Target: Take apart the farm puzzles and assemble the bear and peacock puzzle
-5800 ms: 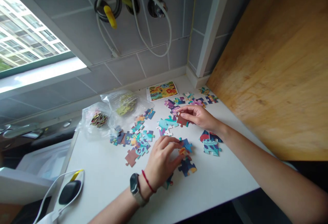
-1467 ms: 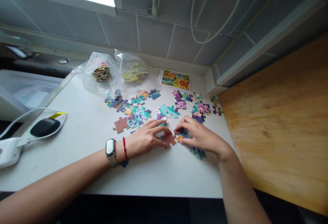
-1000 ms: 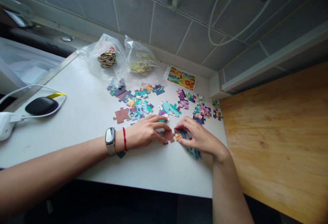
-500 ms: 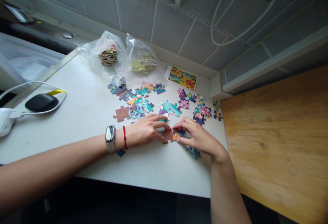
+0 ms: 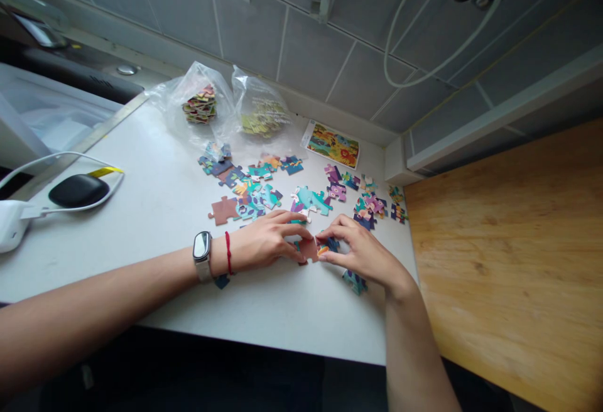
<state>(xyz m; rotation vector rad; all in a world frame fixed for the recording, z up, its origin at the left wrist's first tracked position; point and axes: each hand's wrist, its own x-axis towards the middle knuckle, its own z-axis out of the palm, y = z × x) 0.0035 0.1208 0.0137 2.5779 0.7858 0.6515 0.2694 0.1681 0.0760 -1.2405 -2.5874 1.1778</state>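
Both hands have come together near the table's near edge, whereas earlier they worked well apart. The left hand (image 5: 261,242), fingers extended and close together, has its fingertips against a brown jigsaw piece (image 5: 307,250). The right hand (image 5: 362,255) curls over a dark blue jigsaw piece (image 5: 328,245), pinching it between fingertips and thumb, with its orange patch showing just beside the brown piece (whether the two have locked is hidden). Both pieces lie between the hands on the white table (image 5: 141,236).

A teal piece (image 5: 354,282) lies by the right wrist, and another piece (image 5: 222,281) is just beside the left wrist, which wears a smartwatch (image 5: 202,255) and a red string (image 5: 228,255). Loose pieces (image 5: 249,195) spread farther off. At the far edge, one clear plastic bag (image 5: 200,107) holds a multicoloured stack of pieces, and a second (image 5: 259,110) holds yellow-green ones. A jungle picture card (image 5: 332,144) lies to their right.
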